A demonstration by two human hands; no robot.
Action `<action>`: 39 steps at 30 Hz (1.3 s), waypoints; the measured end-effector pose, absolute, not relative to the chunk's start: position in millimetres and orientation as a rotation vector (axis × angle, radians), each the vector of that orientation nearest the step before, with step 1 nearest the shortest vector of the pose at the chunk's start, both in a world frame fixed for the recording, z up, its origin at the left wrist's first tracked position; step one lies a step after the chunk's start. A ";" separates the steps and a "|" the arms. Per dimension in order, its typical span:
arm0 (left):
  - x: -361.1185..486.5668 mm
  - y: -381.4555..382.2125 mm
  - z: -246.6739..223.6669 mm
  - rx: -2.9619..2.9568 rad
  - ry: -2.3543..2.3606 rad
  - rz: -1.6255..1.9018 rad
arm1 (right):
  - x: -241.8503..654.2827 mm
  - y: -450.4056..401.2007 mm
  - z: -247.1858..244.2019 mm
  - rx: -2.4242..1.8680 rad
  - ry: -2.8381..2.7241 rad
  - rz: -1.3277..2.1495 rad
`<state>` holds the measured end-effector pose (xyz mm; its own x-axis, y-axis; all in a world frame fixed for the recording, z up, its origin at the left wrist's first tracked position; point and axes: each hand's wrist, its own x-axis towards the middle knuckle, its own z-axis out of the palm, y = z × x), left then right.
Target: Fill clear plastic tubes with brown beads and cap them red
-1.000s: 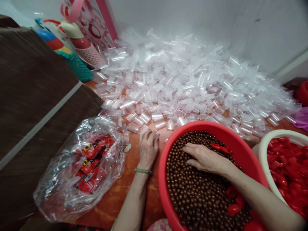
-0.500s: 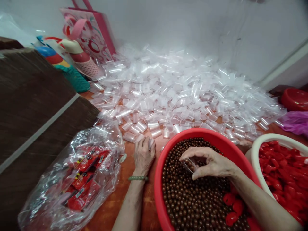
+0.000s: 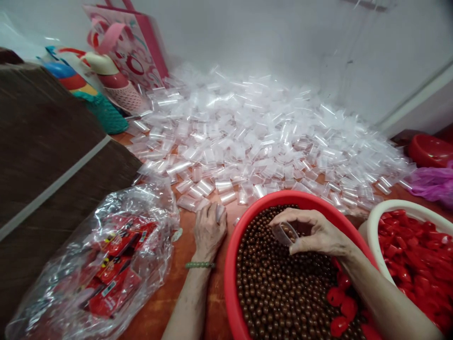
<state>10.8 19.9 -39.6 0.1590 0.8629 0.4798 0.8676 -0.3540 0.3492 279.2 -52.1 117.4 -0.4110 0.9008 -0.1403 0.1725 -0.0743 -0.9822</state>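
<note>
1. Right hand (image 3: 322, 233): nearer; clear sleeve (image 3: 281, 236) pinched between thumb and fingers above red basin (image 3: 230, 278), mouth's long axis slanting.
2. Left hand (image 3: 210, 230): left of basin; fingers curled, cannot tell whether grasping.

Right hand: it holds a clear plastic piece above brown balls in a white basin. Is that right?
Not quite: the basin is red, not white, as the head view shows. The right hand does hold a clear plastic piece above the brown balls.
</note>
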 end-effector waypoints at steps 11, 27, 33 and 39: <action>7.9 20.4 -39.1 -2.418 -1.862 -1.050 | 276.6 -53.7 123.9 -1.159 -1.524 1.571; 23.0 -36.0 79.0 -2.608 -2.127 -1.900 | 276.9 -55.2 125.7 -1.009 -1.388 1.739; 69.3 -83.6 118.7 -3.514 -2.157 -1.982 | 270.6 -66.1 127.5 -0.909 -1.472 1.727; 82.0 -85.9 106.3 -3.367 -2.087 -2.388 | 266.2 -77.7 129.1 -0.981 -1.698 1.359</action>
